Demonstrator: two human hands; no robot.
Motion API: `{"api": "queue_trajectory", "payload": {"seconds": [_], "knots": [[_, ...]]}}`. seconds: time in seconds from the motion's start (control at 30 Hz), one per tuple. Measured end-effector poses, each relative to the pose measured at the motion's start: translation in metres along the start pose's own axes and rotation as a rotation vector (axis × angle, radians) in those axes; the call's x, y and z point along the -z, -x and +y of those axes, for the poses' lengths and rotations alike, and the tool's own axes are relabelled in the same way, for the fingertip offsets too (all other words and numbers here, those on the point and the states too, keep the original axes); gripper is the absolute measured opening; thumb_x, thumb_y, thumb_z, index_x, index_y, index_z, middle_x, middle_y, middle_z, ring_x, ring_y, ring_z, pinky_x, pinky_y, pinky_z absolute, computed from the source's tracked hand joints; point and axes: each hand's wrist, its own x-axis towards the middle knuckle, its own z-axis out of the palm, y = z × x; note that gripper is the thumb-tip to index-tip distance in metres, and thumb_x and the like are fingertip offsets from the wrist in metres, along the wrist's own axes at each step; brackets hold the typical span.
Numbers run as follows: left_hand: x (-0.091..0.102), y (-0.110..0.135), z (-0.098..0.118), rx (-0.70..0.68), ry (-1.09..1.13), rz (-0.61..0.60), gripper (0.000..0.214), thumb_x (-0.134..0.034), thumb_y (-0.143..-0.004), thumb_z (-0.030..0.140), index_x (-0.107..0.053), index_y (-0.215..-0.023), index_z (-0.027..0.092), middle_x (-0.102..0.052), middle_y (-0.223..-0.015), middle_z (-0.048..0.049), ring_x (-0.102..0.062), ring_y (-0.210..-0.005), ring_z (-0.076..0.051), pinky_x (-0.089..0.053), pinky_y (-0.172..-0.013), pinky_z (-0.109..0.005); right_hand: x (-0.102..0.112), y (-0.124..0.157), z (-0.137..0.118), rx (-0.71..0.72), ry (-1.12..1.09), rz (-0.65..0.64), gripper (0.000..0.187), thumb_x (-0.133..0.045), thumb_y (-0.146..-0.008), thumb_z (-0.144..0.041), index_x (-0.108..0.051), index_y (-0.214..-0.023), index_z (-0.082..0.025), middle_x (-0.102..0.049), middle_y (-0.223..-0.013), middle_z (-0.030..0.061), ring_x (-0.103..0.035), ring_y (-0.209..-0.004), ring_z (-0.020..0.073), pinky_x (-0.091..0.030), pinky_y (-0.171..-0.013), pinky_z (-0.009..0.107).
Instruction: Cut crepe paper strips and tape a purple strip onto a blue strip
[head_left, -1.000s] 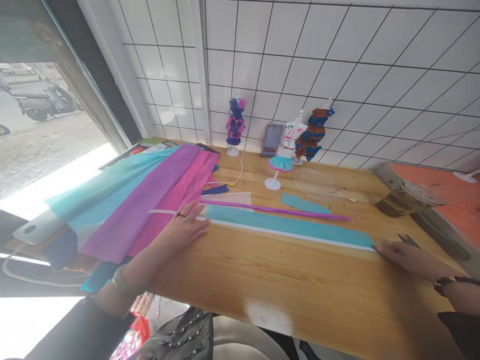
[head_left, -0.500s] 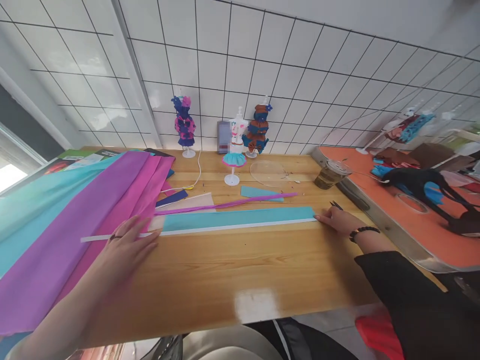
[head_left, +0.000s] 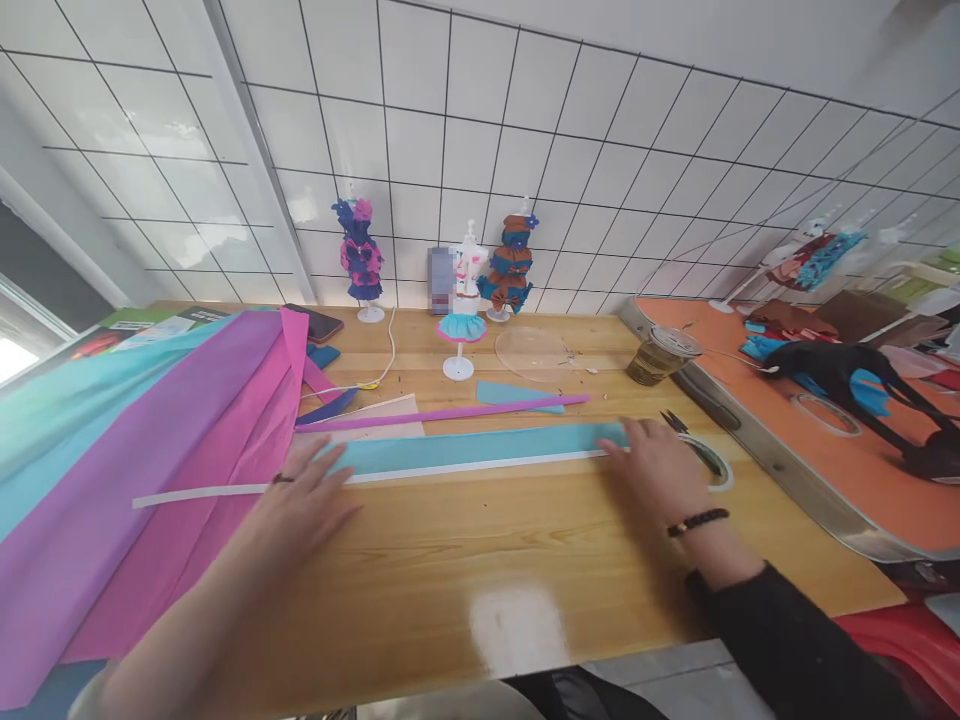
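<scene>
A long turquoise strip (head_left: 480, 450) lies across the wooden table, with narrow white tape (head_left: 465, 469) along its near edge. My left hand (head_left: 304, 500) rests at the strip's left end, fingers spread over strip and tape. Past that hand, the tape's loose end runs left onto the pink cloth. At the other end, my right hand (head_left: 656, 470) lies with fingers extended over the strip; its fingertips partly cover the corner. Just right of it are a white ring-shaped roll (head_left: 725, 472), partly hidden by the hand, and small dark snips (head_left: 675, 422).
Turquoise, purple and pink fabric (head_left: 165, 430) covers the table's left side. Behind the strip lie a purple strip (head_left: 487, 408) and a turquoise scrap (head_left: 517, 396). Dressed miniature mannequins (head_left: 461, 330) stand by the tiled wall. A lidded cup (head_left: 660, 357) stands near the orange-topped table (head_left: 832, 480).
My right hand has gone from pinching near the strip's right corner to lying flatter over that end. The white roll now shows beside it. My left hand has slid onto the strip's left end.
</scene>
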Motion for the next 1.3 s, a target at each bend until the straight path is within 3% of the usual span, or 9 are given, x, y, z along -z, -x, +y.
{"api": "queue_trajectory", "payload": {"seconds": [0.07, 0.17, 0.23, 0.3, 0.77, 1.03, 1.3], "knots": [[-0.003, -0.021, 0.027, -0.072, 0.021, -0.03, 0.04, -0.044, -0.084, 0.043, -0.055, -0.111, 0.017, -0.05, -0.125, -0.01, -0.032, -0.125, -0.028, -0.031, -0.101, -0.043, 0.001, 0.011, -0.043, 0.288, -0.161, 0.124, 0.049, -0.035, -0.086, -0.046, -0.044, -0.122, -0.014, -0.05, -0.121, 0.0179, -0.043, -0.116, 0.0301, -0.035, -0.096, 0.049], [-0.008, -0.047, 0.066, -0.178, 0.098, -0.099, 0.053, -0.043, -0.083, 0.049, -0.048, -0.121, 0.013, -0.046, -0.129, -0.0117, -0.031, -0.126, -0.027, -0.029, -0.102, -0.041, -0.001, 0.025, -0.098, 0.686, -0.312, 0.08, 0.052, -0.037, -0.087, -0.041, -0.034, -0.133, -0.018, -0.041, -0.134, 0.0113, -0.033, -0.126, 0.0232, -0.032, -0.102, 0.045], [-0.012, -0.059, 0.084, -0.226, 0.152, -0.139, 0.066, -0.038, -0.081, 0.058, -0.041, -0.127, 0.011, -0.042, -0.133, -0.0133, -0.029, -0.127, -0.027, -0.028, -0.102, -0.039, -0.004, 0.031, -0.119, 0.823, -0.338, 0.04, 0.058, -0.039, -0.087, -0.042, -0.026, -0.137, -0.015, -0.033, -0.14, 0.0116, -0.025, -0.13, 0.0215, -0.029, -0.105, 0.043], [-0.016, -0.065, 0.094, -0.245, 0.175, -0.158, 0.071, -0.031, -0.082, 0.061, -0.036, -0.131, 0.01, -0.038, -0.135, -0.014, -0.027, -0.128, -0.026, -0.024, -0.104, -0.04, -0.005, 0.033, -0.127, 0.867, -0.326, 0.004, 0.063, -0.038, -0.087, -0.044, -0.022, -0.138, -0.012, -0.027, -0.142, 0.0128, -0.02, -0.132, 0.0213, -0.025, -0.107, 0.043], [-0.021, -0.067, 0.094, -0.215, 0.193, -0.168, 0.07, -0.025, -0.083, 0.061, -0.032, -0.134, 0.013, -0.033, -0.139, -0.0117, -0.023, -0.13, -0.024, -0.017, -0.106, -0.04, -0.016, 0.024, -0.098, 0.567, -0.202, 0.008, 0.066, -0.033, -0.087, -0.049, -0.018, -0.14, -0.014, -0.021, -0.144, 0.0126, -0.016, -0.133, 0.0231, -0.022, -0.106, 0.047], [-0.02, -0.068, 0.092, -0.176, 0.185, -0.18, 0.072, -0.025, -0.082, 0.063, -0.034, -0.133, 0.012, -0.034, -0.138, -0.0115, -0.023, -0.13, -0.024, -0.018, -0.106, -0.039, -0.032, 0.019, -0.077, 0.277, -0.153, 0.061, 0.069, -0.03, -0.085, -0.055, -0.022, -0.138, -0.01, -0.026, -0.142, 0.0159, -0.02, -0.131, 0.0268, -0.024, -0.103, 0.05], [-0.025, -0.069, 0.086, -0.017, 0.118, -0.156, 0.072, -0.025, -0.083, 0.062, -0.04, -0.129, 0.01, -0.037, -0.136, -0.013, -0.027, -0.128, -0.026, -0.018, -0.106, -0.041, -0.037, 0.015, -0.061, 0.019, -0.124, 0.142, 0.072, -0.025, -0.085, -0.057, -0.03, -0.133, -0.003, -0.03, -0.138, 0.0233, -0.021, -0.13, 0.0334, -0.026, -0.098, 0.057]]}}
